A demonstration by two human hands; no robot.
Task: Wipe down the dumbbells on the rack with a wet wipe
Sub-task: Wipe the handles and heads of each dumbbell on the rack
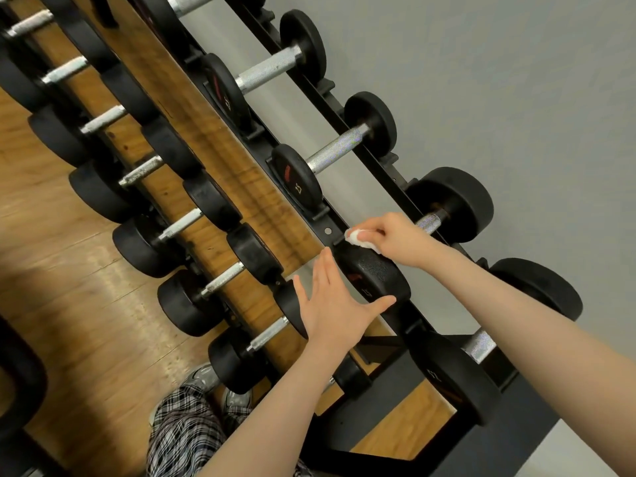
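Two hands are at work on one dumbbell [375, 273] on the top tier of the rack [347, 132], the second from the near end of that row. A small white wet wipe [358, 237] is bunched and pinched under the curled fingers of the right hand [395, 235], and it is pressed against the upper edge of the dumbbell's near black head. The left hand [335, 304] is held flat beside that same head, fingers straight and slightly spread, thumb stretched out along the lower rim; whether the palm actually touches the rubber cannot be told.

The step in hand is judged to be the wiping of this head's rim and face. It would be done well if the wipe were opened out a little, so that more damp cloth meets the rubber, and drawn round the whole curved edge before the flat numbered face is covered. The head is best steadied with the left hand so that the dumbbell is not rolled in its cradle. The knurled metal handle [428, 222], partly hidden behind the right hand, should be wrapped and rubbed along its length, since grime is likely held in the grooves. The far head [457, 201] should not be forgotten.
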